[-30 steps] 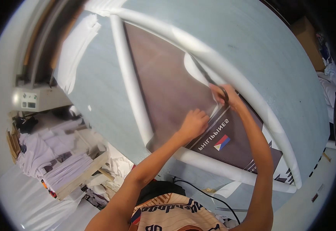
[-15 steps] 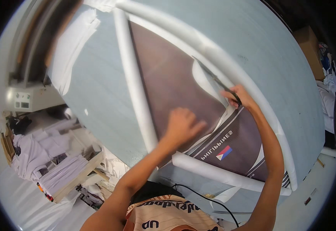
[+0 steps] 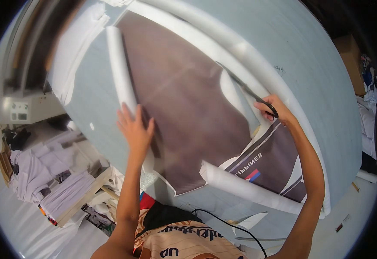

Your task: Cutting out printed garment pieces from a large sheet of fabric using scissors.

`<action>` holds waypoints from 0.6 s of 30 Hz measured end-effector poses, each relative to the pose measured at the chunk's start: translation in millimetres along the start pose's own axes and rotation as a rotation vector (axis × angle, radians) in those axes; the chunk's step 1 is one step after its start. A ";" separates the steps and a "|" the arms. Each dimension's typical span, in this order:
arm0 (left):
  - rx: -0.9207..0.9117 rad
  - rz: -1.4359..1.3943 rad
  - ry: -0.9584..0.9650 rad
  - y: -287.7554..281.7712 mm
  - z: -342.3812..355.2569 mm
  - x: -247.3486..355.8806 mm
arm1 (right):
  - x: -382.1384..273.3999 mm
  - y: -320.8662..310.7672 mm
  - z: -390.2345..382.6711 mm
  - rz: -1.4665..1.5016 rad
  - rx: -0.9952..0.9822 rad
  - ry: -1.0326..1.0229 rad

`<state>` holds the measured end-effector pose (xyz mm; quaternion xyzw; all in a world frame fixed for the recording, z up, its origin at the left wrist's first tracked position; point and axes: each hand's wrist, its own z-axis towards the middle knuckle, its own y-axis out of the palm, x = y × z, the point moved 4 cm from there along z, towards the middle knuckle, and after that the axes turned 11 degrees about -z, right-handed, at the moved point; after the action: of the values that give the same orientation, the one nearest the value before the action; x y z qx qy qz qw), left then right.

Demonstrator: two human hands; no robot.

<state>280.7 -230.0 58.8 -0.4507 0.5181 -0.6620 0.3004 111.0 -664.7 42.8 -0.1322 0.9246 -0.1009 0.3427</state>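
Note:
A large sheet of dark brown printed fabric (image 3: 180,95) lies over the table, its white edges curled into rolls. My left hand (image 3: 134,129), fingers spread, rests at the lower end of the rolled white edge (image 3: 120,64) on the left. Long dark scissors (image 3: 251,93) are gripped in my right hand (image 3: 275,111). Their blades point up and left along the fabric's right side, beside a curved gap where white backing shows. Below my right hand lies a second dark printed piece (image 3: 275,159) with a small coloured flag and stripes.
The pale blue-grey table (image 3: 322,95) extends beyond the fabric. White cloth scraps (image 3: 82,39) lie at its far left. Folded white fabric (image 3: 41,168) is stacked at the lower left. A black cable (image 3: 236,222) loops near my body. A cardboard box (image 3: 349,60) stands at the far right.
My left hand has moved left and away from me, from the middle of the fabric to its left roll. That roll has shifted left, uncovering more brown fabric. The scissors have hardly moved.

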 end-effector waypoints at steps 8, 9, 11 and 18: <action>0.040 -0.185 -0.077 -1.5 -1.0 -39.7 | -32.2 -1.3 21.8 0.019 -0.004 -0.043; 0.038 -0.182 -0.079 -0.5 -1.8 -43.6 | -34.6 0.7 28.8 0.040 0.005 -0.047; 0.008 -0.184 -0.096 1.9 -2.8 -51.6 | -44.2 4.7 40.3 0.028 -0.005 -0.051; 0.012 -0.151 -0.065 -1.3 -1.6 -58.3 | -77.2 14.8 66.6 0.027 0.028 -0.091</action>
<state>303.5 -178.6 43.3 -0.5079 0.4688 -0.6708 0.2689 208.8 -632.9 36.0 -0.1194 0.9083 -0.1030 0.3873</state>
